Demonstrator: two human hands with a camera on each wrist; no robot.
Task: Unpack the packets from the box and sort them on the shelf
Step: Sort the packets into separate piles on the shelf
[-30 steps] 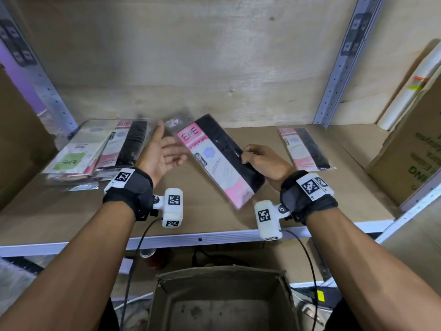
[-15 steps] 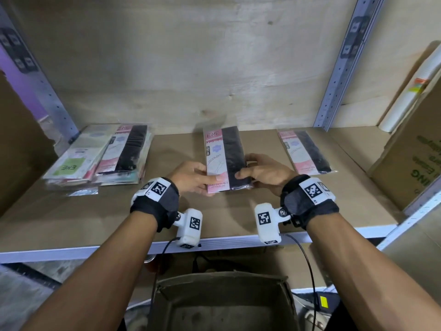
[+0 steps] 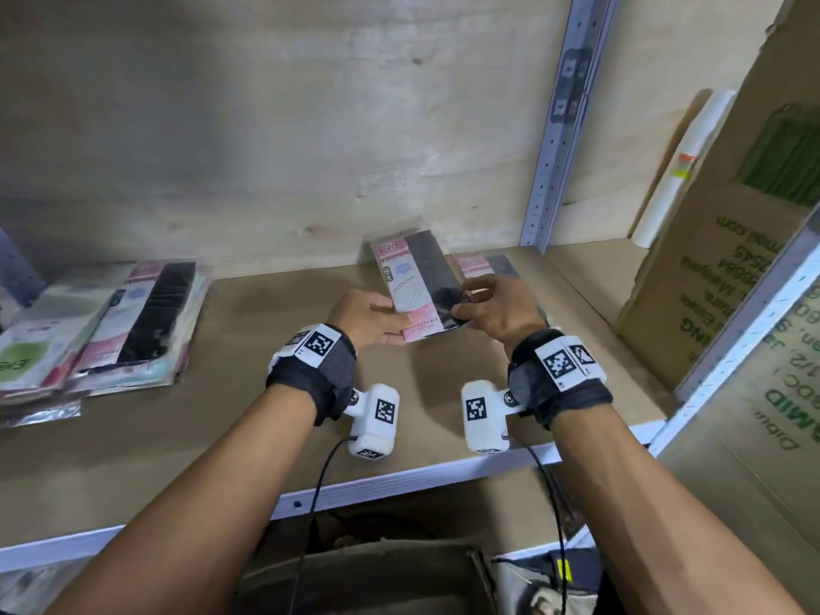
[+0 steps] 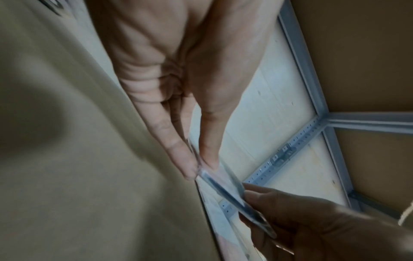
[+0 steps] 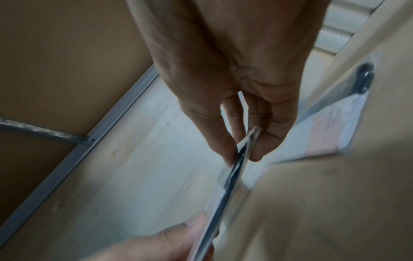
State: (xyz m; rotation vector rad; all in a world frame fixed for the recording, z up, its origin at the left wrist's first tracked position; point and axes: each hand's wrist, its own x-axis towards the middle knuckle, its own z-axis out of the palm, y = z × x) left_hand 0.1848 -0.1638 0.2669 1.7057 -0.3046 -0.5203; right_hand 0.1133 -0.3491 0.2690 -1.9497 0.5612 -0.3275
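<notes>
In the head view, a packet (image 3: 415, 290) is pinched at its near end between the left hand (image 3: 370, 319) and the right hand (image 3: 497, 312), above the shelf (image 3: 222, 437). Compared with half a second ago, it is carried towards 1 o'clock and now overlaps the lone packet (image 3: 481, 264) lying there. A stack (image 3: 111, 330) lies at 9 o'clock; the box (image 3: 368, 579) is seen at 6 o'clock, below the shelf edge.

In the left wrist view, the packet's edge is pinched between thumb and fingers (image 4: 178, 150).

In the right wrist view, the opposite edge is likewise pinched by the fingers (image 5: 223, 141); the lone packet (image 5: 324, 134) is seen beneath.
</notes>
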